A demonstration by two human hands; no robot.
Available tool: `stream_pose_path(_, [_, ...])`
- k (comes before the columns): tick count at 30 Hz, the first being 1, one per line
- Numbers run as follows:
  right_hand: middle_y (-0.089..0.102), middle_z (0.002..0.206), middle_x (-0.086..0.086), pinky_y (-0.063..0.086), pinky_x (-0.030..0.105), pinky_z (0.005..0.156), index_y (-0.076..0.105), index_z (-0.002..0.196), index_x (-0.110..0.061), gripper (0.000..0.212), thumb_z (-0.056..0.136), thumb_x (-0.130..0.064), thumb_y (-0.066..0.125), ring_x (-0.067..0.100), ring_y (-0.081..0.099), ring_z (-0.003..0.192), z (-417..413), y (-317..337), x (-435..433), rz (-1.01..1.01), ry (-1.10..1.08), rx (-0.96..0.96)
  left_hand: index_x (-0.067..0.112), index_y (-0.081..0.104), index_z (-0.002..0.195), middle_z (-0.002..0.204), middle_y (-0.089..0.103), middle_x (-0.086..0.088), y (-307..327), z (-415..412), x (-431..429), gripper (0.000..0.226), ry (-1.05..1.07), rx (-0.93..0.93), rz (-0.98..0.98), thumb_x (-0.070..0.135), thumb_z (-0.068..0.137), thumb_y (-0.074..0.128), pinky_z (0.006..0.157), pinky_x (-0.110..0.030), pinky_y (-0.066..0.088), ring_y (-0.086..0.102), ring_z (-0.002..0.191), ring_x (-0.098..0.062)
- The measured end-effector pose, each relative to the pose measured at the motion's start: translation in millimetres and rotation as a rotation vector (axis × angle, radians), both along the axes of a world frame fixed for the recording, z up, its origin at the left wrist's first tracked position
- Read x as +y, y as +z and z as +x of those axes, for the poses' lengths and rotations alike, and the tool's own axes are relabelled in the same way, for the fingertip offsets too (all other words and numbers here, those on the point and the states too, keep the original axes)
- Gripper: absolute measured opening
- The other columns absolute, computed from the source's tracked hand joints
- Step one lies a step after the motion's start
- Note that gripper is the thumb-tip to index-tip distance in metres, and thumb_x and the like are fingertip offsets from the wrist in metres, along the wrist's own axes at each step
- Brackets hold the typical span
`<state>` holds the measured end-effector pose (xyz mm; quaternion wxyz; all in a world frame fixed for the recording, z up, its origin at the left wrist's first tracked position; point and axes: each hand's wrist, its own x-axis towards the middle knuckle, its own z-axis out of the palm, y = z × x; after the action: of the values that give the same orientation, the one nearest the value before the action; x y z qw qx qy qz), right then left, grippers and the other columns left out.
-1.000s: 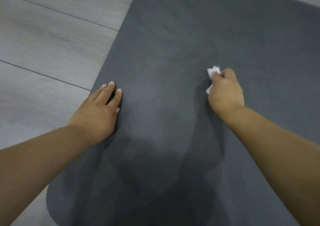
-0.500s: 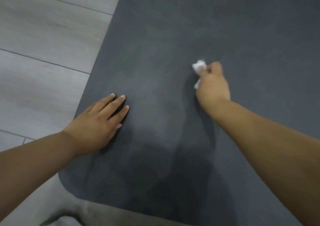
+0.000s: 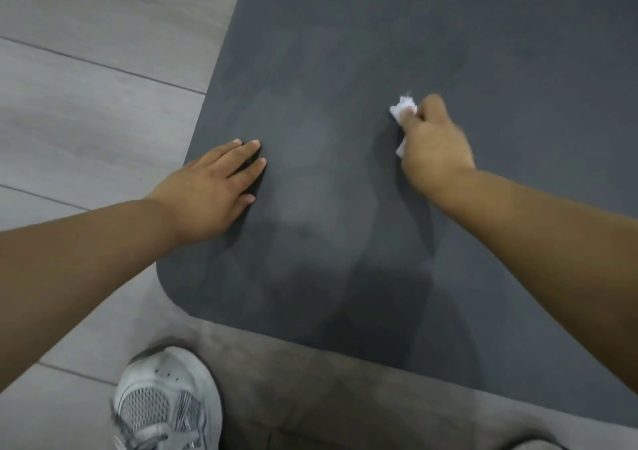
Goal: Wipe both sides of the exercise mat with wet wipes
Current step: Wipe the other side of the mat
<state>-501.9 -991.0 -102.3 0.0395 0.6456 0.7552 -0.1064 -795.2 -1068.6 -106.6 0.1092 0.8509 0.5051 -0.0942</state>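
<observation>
Mat [image 3: 431, 52] lay flat on the floor [image 3: 86, 69]. Left hand [image 3: 210, 187] pressed it with straight fingers, likely to stop it sliding, while right hand [image 3: 435, 145] gripped a balled wipe [image 3: 402, 109] against it.

Indoors, a room for exercise: a home or a small gym (cannot tell which). Underfoot, a pale grey wood-look floor [image 3: 86, 104] laid in long planks with thin dark seams. Spread flat on it, a dark grey exercise mat [image 3: 448, 35] with a rounded near corner. Near that corner, on the planks, a white mesh sports shoe [image 3: 165, 404].
</observation>
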Motion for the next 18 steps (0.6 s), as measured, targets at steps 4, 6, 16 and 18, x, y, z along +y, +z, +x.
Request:
stream_pose_path(4, [0.055,0.095,0.021,0.046,0.035,0.051,0.055,0.117,0.003,0.033,0.09,-0.01,0.042,0.036,0.056,0.064,-44,-10,-97,0.024,0.45,0.315,-0.004,0.051,0.13,0.138,0.044,-0.026,0,-11,-14,0.059,0.026,0.01,-0.022,0.035,0.09,0.031,0.096,-0.057,0.043,0.046,0.123,-0.046])
stream_pose_path(6, [0.057,0.092,0.017,0.036,0.038,0.062,0.051,0.104,-0.009,0.021,0.099,-0.019,0.033,0.037,0.057,0.075,-61,-5,-140,-0.192,0.657,0.391,-0.004,0.048,0.132,0.141,0.041,-0.026,0,-12,-22,0.059,0.051,0.007,-0.03,0.035,0.091,0.03,0.101,-0.055,0.039,0.043,0.126,-0.046])
stream_pose_path(16, [0.044,0.122,0.017,0.034,0.03,0.068,0.041,0.132,-0.009,0.04,0.092,-0.007,0.038,0.031,0.051,0.092,-25,-1,-56,-0.029,0.056,0.044,0.005,0.03,0.145,0.155,0.017,-0.018,7,-12,-37,0.059,0.126,0.007,-0.104,0.028,0.094,0.05,0.115,-0.044,0.02,0.018,0.142,-0.037])
stream_pose_path(18, [0.049,0.112,0.018,0.04,0.032,0.058,0.047,0.128,-0.004,0.038,0.09,-0.005,0.04,0.033,0.057,0.08,-47,-9,-96,-0.026,0.215,0.182,0.009,0.023,0.148,0.157,0.007,-0.013,11,-11,-43,0.062,0.162,0.024,-0.147,0.032,0.095,0.046,0.117,-0.039,0.014,0.01,0.144,-0.032])
